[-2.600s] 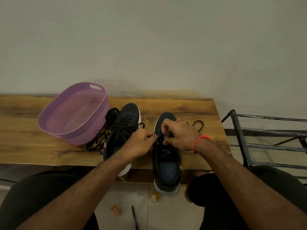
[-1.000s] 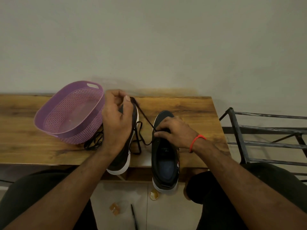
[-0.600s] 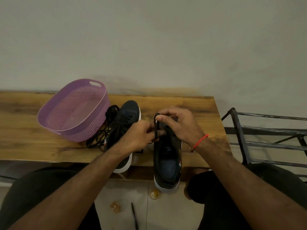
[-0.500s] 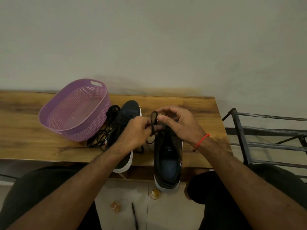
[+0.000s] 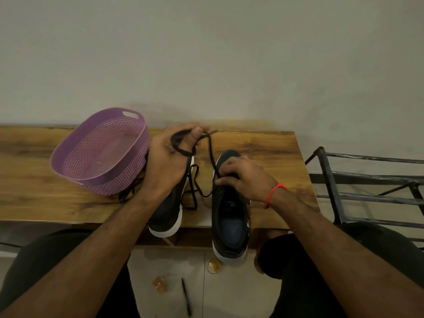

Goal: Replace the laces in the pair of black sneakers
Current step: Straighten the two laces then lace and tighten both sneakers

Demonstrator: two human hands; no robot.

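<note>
Your left hand (image 5: 167,161) is raised above the sneaker on that side, fingers curled around a black lace (image 5: 210,154) that loops over your thumb and palm. From there the lace runs down to your right hand (image 5: 243,176), which pinches it at the front eyelets of the right sneaker (image 5: 230,216). A slack part of the lace hangs in the gap between your two hands and dips toward the tabletop (image 5: 263,152).

The right sneaker lies under your right hand with its heel jutting past the near edge of the tabletop, toe pointing away from you. The left sneaker (image 5: 168,212) sits under your left wrist, mostly hidden by it, its white sole at the near edge. A red band (image 5: 274,193) circles your right wrist.

Just left of your left hand sits a purple basket (image 5: 98,152), tilted, and a tangle of black laces (image 5: 129,191) lies between it and your left forearm. To the right of your right arm stands a metal rack (image 5: 367,184). On the floor below your hands lies a pen (image 5: 185,297).
</note>
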